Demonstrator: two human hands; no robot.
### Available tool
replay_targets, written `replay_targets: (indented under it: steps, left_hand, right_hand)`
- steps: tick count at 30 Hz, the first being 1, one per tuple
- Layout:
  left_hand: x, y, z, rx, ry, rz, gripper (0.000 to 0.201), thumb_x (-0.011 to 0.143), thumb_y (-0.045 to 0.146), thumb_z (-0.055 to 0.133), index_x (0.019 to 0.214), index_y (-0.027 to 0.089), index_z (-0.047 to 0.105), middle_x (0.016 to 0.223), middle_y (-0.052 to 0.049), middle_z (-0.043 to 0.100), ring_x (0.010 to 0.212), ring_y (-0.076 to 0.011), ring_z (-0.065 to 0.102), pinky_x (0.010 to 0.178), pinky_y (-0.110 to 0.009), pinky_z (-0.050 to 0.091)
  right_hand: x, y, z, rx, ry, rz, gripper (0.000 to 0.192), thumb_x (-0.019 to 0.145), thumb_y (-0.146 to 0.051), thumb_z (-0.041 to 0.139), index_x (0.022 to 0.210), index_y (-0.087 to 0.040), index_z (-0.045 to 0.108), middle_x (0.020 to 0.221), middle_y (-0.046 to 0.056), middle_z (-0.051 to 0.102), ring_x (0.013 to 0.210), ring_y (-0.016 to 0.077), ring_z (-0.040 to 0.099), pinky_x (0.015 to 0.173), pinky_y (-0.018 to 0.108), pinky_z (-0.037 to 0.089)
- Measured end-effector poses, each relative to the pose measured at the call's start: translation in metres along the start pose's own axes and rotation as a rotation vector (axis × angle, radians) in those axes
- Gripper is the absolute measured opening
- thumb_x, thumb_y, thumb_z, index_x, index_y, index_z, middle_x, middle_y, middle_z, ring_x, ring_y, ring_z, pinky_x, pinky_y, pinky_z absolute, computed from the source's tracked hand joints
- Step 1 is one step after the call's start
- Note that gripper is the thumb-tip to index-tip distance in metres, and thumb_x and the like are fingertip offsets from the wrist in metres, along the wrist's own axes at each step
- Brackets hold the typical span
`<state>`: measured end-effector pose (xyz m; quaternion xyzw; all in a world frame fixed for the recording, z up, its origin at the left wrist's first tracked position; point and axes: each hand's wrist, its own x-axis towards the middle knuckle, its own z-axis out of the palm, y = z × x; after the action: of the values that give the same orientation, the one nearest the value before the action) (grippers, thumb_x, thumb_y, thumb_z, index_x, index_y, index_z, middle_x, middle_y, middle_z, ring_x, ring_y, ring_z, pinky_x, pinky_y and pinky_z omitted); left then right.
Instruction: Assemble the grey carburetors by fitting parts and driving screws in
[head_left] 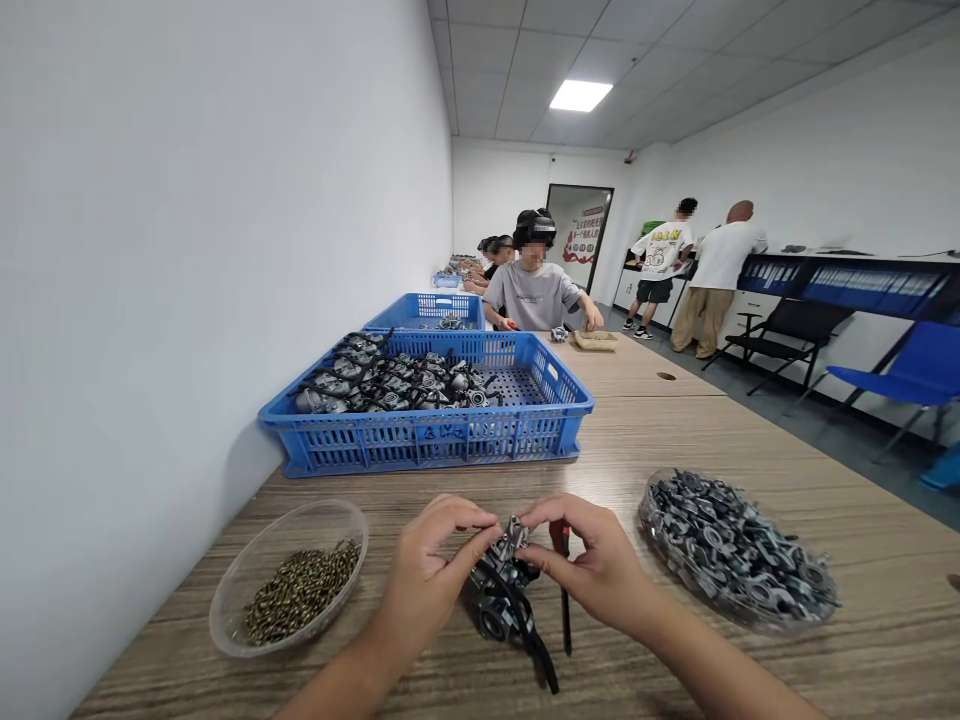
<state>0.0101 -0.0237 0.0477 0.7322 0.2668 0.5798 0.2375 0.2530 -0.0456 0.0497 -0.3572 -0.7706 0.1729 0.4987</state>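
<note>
A silvery metal carburetor (496,618) with a black hose (541,660) is low in the middle of the view. My left hand (429,565) pinches it near the top from the left, thumb and fingers closed. From the right, my right hand (592,560) closes thumb and forefinger on a small metal piece (516,532) at the carburetor's top. Just beside the right fingers is a screwdriver (565,610) with a red and black handle, its shaft pointing toward me; whether the hand touches it I cannot tell. My fingers partly cover the carburetor.
A clear bowl of brassy screws (304,592) stands left, and a clear tray of grey metal levers (739,550) right. Beyond is a blue crate (427,440) of carburetors, with another blue crate (424,310) behind. A person (534,285) sits across; others stand at right.
</note>
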Motion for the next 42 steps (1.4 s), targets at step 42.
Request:
replay_targets:
  steps: [42]
  left_hand:
    - [0.011,0.001,-0.016,0.191,-0.306,0.250,0.014,0.109,0.017,0.069,0.114,0.024,0.081,0.106,-0.009,0.079,0.099,-0.0228,0.073,0.090,-0.037,0.058]
  right_hand:
    - [-0.002,-0.006,0.005,-0.049,-0.075,-0.014,0.015,0.104,-0.032,0.080,0.116,-0.027,0.072,0.105,0.004,0.080,0.086,0.0196,0.070,0.077,0.034,0.059]
